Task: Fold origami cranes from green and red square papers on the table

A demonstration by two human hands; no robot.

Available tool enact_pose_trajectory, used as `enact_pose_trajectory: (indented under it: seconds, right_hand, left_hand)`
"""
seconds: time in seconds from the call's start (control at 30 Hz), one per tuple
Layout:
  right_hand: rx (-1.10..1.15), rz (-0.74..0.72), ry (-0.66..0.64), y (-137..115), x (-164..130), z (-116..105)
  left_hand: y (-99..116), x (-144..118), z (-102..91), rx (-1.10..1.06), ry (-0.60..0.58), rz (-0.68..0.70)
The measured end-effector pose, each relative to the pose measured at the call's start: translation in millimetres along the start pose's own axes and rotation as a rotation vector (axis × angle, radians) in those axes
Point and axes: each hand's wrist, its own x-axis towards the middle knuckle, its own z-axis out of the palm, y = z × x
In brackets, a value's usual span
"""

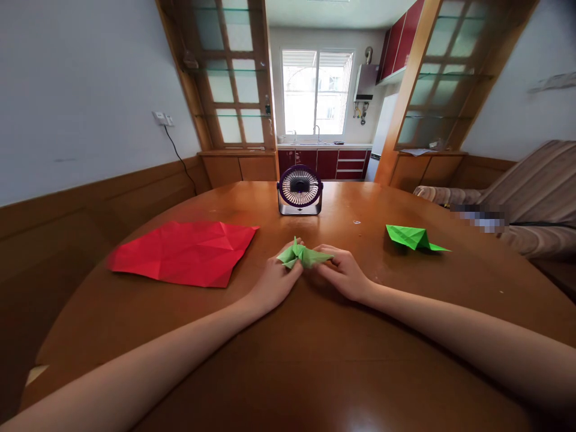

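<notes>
Counter: brown wood (288,354), rounded at the sides; it carries everything I work with.
Red sheet: large creased paper (189,255), spread to my left, well apart from my fingers.
Fan: small, dark-rimmed (300,187), upright beyond my hands.
Bright green paper: folded piece (410,237), to my right, a pointed strip toward its right end; untouched.
Left hand: mostly closed (279,279), thumb on the near side of the pale piece, fingers partly hidden behind it.
Right hand: partly curled (344,273), thumb and fingers closed on the piece's right end.
Pale green paper: small, many-folded (306,258), between both hands just above or on the counter, cannot tell which; one point sticks up, finer folds blurred.
Step in hand: shaping or adjusting folds, I judge.
Next move: seems to call for a steady left pinch and light right-hand pressure, so the thin layers don't tear.
</notes>
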Motion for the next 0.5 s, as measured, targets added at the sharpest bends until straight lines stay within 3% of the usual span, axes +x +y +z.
enact_pose_trajectory:
  seconds: [0.17,0.5]
  right_hand:
    - [-0.004,-0.001,-0.023,-1.7,0.3,-1.1]
    - [0.280,0.205,0.079,12.2,5.2,-4.6]
  left_hand:
    - [-4.1,0.8,0.7,-0.068,0.017,-0.056]
    - [5.3,3.0,-1.2,-0.375,0.047,-0.216]
